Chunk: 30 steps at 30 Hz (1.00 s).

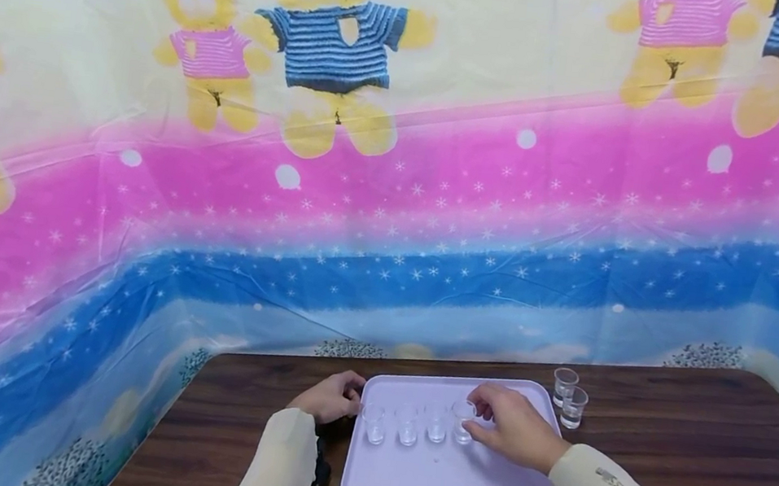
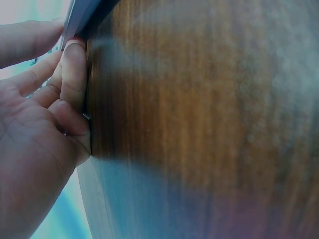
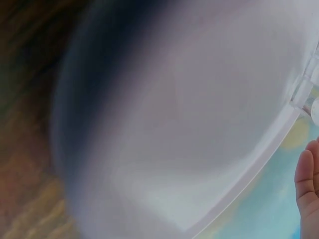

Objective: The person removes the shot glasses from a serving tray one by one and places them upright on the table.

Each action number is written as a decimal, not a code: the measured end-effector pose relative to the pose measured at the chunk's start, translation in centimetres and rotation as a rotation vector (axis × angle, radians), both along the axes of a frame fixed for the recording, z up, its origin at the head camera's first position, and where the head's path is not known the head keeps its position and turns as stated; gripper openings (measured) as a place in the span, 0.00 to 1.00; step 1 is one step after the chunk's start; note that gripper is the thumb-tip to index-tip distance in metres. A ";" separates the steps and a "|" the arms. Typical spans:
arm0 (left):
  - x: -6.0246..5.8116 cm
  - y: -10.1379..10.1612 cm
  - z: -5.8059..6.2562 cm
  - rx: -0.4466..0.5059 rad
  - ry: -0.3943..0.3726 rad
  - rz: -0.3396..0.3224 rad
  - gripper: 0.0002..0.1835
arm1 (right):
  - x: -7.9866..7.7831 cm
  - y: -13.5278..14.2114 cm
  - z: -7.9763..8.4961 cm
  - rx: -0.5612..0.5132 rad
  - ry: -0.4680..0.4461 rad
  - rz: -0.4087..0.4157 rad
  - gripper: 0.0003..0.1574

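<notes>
A pale lilac tray (image 1: 432, 479) lies on the table, bearing a row of small clear shot glasses (image 1: 407, 430). At the right end of that row, my right hand (image 1: 513, 428) holds a shot glass (image 1: 462, 425) between thumb and fingers. In the right wrist view only part of the right hand (image 3: 308, 184) shows at the edge, beside clear glass. My left hand (image 1: 330, 397) is at the tray's left side. The left wrist view shows that hand (image 2: 45, 114) pinching the tray's rim (image 2: 75, 22), thumb on one side and fingers on the other.
Two more shot glasses (image 1: 565, 387) stand close together on the dark wooden table (image 1: 688, 446), just off the tray's right far corner. Behind the table hangs a bear-printed sheet (image 1: 436, 224), reaching down to its far edge.
</notes>
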<state>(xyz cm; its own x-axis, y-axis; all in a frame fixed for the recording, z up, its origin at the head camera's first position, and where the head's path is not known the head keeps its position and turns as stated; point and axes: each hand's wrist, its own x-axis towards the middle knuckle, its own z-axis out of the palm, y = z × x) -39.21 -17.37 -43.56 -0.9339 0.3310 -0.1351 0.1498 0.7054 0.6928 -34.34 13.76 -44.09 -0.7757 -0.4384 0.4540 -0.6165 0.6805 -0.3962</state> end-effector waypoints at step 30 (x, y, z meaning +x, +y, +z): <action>0.2 0.1 -0.2 -0.008 0.001 0.013 0.21 | 0.9 7.9 2.0 0.033 0.004 -0.122 0.17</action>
